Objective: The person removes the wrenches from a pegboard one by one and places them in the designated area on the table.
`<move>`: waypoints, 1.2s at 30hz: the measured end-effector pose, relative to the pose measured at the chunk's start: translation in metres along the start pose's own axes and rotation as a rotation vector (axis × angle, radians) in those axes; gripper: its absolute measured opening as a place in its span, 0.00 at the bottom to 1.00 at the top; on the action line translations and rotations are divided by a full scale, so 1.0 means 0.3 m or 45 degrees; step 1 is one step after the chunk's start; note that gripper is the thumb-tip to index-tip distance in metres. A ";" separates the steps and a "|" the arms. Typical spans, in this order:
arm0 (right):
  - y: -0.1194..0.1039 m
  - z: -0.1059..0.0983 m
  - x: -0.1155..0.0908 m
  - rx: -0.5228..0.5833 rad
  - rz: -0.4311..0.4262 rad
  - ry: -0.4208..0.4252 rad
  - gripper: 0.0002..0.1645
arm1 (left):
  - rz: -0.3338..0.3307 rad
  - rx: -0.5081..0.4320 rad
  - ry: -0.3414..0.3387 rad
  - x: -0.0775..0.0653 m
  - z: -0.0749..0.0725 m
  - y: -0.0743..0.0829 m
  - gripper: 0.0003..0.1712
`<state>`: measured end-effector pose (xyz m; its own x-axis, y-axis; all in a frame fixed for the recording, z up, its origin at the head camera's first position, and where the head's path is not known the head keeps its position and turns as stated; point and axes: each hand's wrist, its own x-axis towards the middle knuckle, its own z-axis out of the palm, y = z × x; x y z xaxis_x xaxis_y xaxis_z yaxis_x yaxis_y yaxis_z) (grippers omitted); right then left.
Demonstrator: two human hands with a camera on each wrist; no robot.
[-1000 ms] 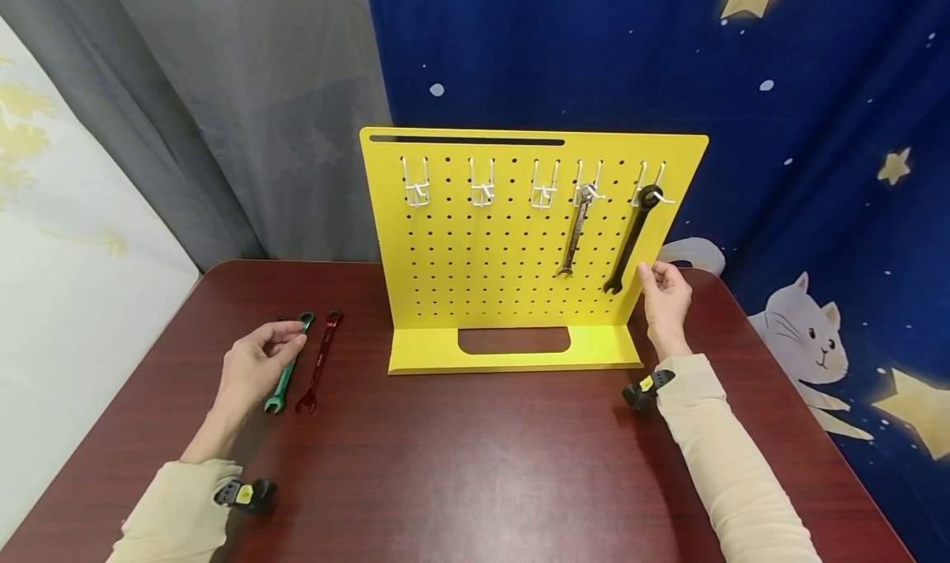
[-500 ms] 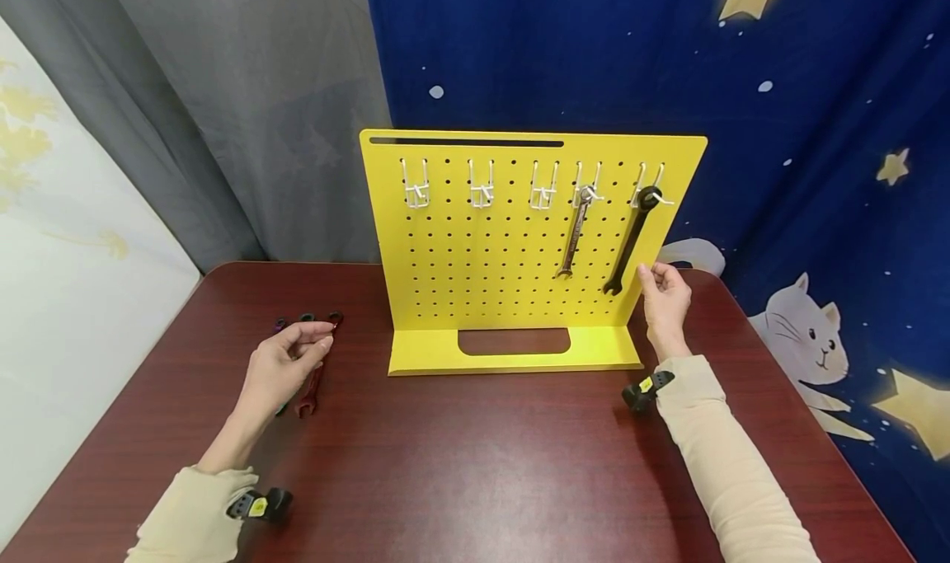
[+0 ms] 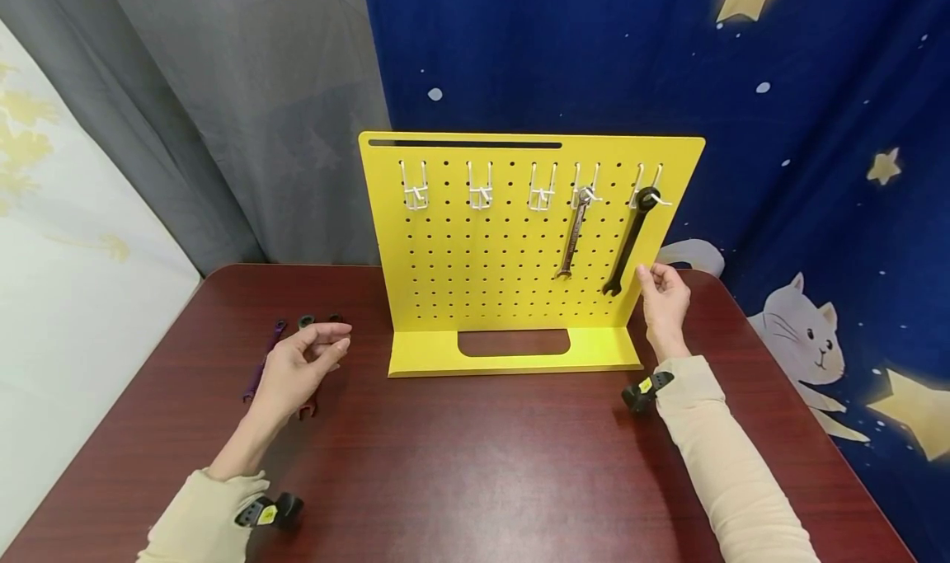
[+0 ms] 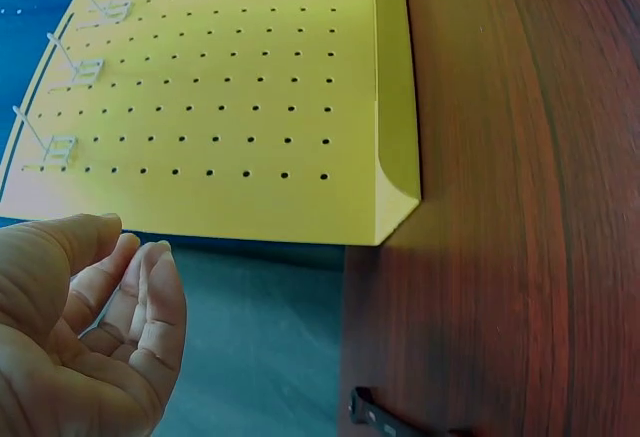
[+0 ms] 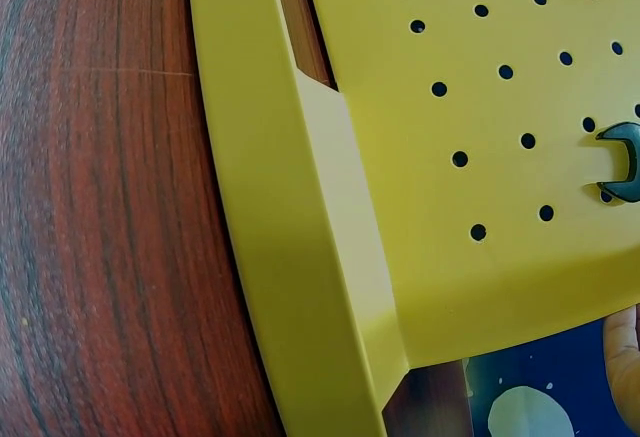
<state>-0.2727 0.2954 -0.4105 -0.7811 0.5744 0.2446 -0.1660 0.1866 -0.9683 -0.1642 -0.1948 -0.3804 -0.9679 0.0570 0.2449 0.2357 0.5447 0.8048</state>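
Observation:
My left hand (image 3: pixel 300 369) hovers over several wrenches at the left of the table. Its fingers are loosely bent, and the left wrist view shows nothing between them. The purple wrench (image 3: pixel 265 361) lies in sight. Most of the green wrench is hidden beneath the hand, only its ring end (image 3: pixel 306 321) showing. Of the red wrench (image 3: pixel 308 409) the open end shows below the hand. My right hand (image 3: pixel 666 303) pinches the right edge of the yellow pegboard (image 3: pixel 482 279), thumb in front. A silver wrench (image 3: pixel 574 237) and a black wrench (image 3: pixel 629 246) hang on the board.
Three white hooks, such as the leftmost hook (image 3: pixel 416 196), carry nothing. The board stands on its flanged base (image 3: pixel 515 367) on the dark red table (image 3: pixel 482 464). Behind it hang a grey curtain (image 3: pixel 297 93) and a blue starry curtain (image 3: pixel 534 52).
My left hand has moved right, from over the green wrench to over the red one, uncovering the purple wrench. The right hand keeps its hold on the board's edge.

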 end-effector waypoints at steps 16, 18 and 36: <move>0.000 0.000 -0.001 -0.013 -0.017 -0.003 0.06 | 0.013 -0.147 -0.072 0.017 0.080 0.047 0.15; 0.000 -0.001 -0.002 -0.019 -0.017 -0.003 0.07 | 0.009 -0.167 -0.081 0.020 0.090 0.054 0.15; -0.002 0.000 -0.003 -0.026 -0.037 0.008 0.06 | 0.048 -0.169 -0.105 0.050 0.172 0.094 0.13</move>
<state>-0.2718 0.2947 -0.4103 -0.7724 0.5737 0.2727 -0.1762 0.2190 -0.9597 -0.1767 -0.1354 -0.3818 -0.9606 0.1472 0.2356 0.2765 0.4257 0.8616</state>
